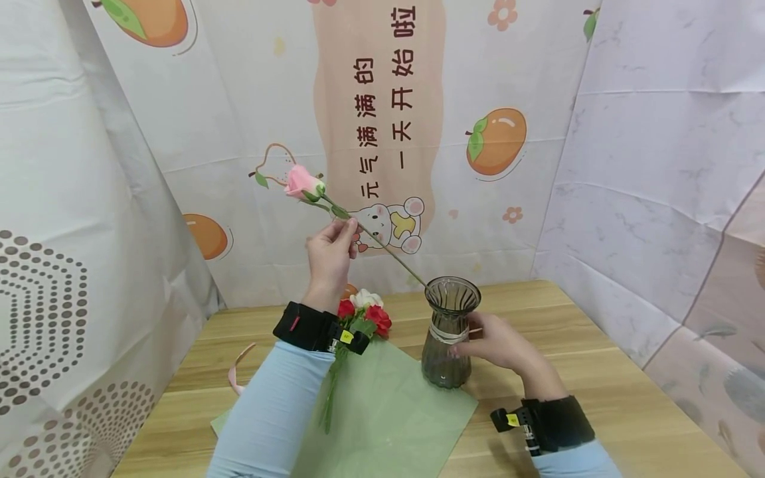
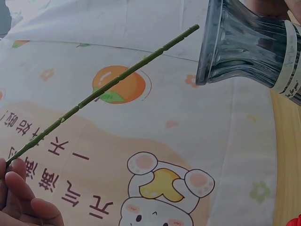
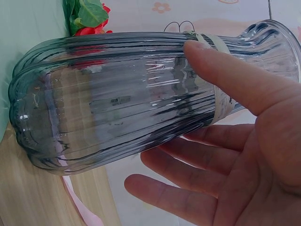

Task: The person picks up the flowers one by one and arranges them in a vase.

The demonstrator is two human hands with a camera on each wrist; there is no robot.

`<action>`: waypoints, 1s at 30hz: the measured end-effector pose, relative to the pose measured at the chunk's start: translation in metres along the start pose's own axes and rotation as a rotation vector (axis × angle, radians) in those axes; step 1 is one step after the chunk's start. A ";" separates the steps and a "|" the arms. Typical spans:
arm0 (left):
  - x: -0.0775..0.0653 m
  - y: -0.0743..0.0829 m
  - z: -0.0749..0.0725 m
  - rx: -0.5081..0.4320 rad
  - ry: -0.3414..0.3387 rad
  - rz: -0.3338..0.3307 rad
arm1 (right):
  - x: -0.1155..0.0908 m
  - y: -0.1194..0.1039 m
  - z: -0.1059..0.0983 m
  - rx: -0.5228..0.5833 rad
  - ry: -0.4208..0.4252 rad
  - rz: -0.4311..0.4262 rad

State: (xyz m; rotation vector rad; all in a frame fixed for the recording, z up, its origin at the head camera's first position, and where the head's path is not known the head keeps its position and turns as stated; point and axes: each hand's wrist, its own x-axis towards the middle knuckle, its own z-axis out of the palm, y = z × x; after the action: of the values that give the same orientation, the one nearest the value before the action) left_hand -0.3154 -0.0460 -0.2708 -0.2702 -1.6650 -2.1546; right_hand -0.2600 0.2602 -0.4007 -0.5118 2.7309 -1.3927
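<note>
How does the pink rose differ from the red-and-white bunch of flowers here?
Colour: the pink rose has one pink bloom; the bunch shows red and white ones.
Number: the pink rose is a single stem; the bunch has several.
Pose: the left hand holds the pink rose up aslant; the bunch lies with stems over the green sheet.
Both have green stems.

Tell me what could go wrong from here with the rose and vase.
The rose stem's tip might catch the vase rim: it shows just outside it.
The stem could swing, since the left hand pinches it near the bloom, far from the tip.
The vase might shift: the right hand's little finger stands off the glass.
</note>
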 end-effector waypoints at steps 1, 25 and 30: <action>-0.001 -0.001 0.001 -0.004 -0.002 -0.004 | 0.000 0.000 0.000 0.000 0.000 0.000; -0.021 -0.029 0.025 0.123 -0.112 -0.037 | -0.001 -0.004 0.000 -0.002 -0.009 -0.015; -0.027 -0.034 0.028 0.228 -0.148 -0.026 | -0.002 -0.004 0.000 -0.009 -0.007 -0.013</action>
State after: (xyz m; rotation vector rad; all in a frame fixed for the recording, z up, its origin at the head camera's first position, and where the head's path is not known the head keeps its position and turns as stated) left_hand -0.3086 -0.0064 -0.3034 -0.3499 -1.9872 -1.9804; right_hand -0.2574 0.2585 -0.3977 -0.5346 2.7342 -1.3792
